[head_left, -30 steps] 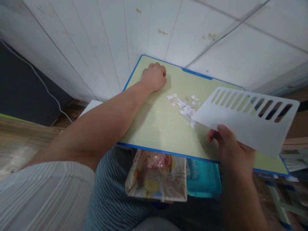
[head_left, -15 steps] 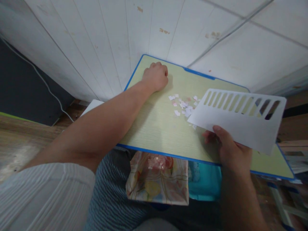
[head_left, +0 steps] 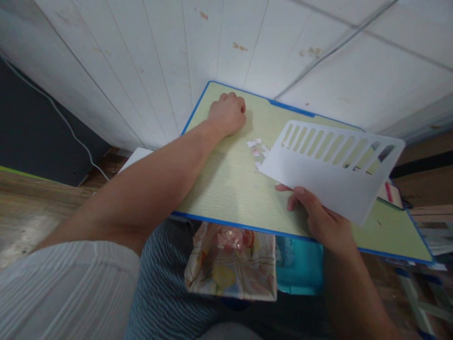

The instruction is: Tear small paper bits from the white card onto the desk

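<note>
My left hand (head_left: 227, 113) rests as a fist on the back left of a pale yellow table top (head_left: 226, 189) with a blue rim. Nothing sticks out of its curled fingers; the palm side is hidden. A thin white slotted panel (head_left: 318, 182) is gripped at its lower edge by my right hand (head_left: 322, 212), thumb on top. The panel is tilted over the table, with a row of long slots along its far side. Small torn paper scraps (head_left: 257, 150) lie by its left corner, between my two hands; others are hidden behind the panel.
Below the front edge, a patterned fabric-lined container (head_left: 233, 276) holds pinkish bits, beside a turquoise packet (head_left: 300, 269). A phone-like object (head_left: 391, 194) lies at the table's right. A white panelled wall (head_left: 226, 42) with a cable (head_left: 318, 61) stands behind.
My right hand has moved left with the slotted panel, whose corner now covers more of the paper scraps. The phone-like object at the right has come into sight. My left fist has stayed put.
</note>
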The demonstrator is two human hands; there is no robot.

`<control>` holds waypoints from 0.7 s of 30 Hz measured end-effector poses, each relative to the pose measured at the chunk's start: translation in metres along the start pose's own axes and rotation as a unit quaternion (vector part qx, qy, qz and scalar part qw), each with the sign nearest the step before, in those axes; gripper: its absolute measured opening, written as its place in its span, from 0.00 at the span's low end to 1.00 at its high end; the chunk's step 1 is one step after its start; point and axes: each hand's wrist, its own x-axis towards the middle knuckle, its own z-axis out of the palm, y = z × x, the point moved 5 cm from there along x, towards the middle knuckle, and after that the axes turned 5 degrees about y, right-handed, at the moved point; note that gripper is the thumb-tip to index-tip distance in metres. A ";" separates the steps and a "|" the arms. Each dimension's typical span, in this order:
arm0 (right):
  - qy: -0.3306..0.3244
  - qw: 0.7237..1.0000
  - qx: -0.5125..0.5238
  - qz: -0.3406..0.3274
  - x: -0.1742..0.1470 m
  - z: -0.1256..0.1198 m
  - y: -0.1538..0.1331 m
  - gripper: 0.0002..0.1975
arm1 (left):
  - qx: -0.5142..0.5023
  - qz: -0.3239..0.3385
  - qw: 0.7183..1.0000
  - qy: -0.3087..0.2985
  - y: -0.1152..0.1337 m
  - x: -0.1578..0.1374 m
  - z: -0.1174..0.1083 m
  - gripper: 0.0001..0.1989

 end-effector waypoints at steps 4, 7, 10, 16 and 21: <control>-0.009 1.000 -0.010 -0.003 0.002 0.001 0.001 0.23 | 0.035 0.006 0.999 -0.005 0.003 -0.002 -0.004 0.24; 0.010 0.999 0.043 0.019 0.000 0.000 0.000 0.19 | 0.049 0.012 0.999 0.001 0.004 -0.003 -0.005 0.26; 0.036 0.993 0.110 0.036 -0.005 -0.003 -0.002 0.13 | 0.054 0.015 0.998 0.005 0.004 -0.002 -0.004 0.25; 0.068 0.967 0.240 0.060 -0.003 -0.003 0.000 0.07 | 0.043 0.005 0.999 -0.011 0.004 -0.003 -0.004 0.22; 0.288 0.923 0.254 0.028 0.006 -0.018 0.005 0.06 | 0.055 0.005 0.998 -0.003 0.007 -0.005 -0.006 0.20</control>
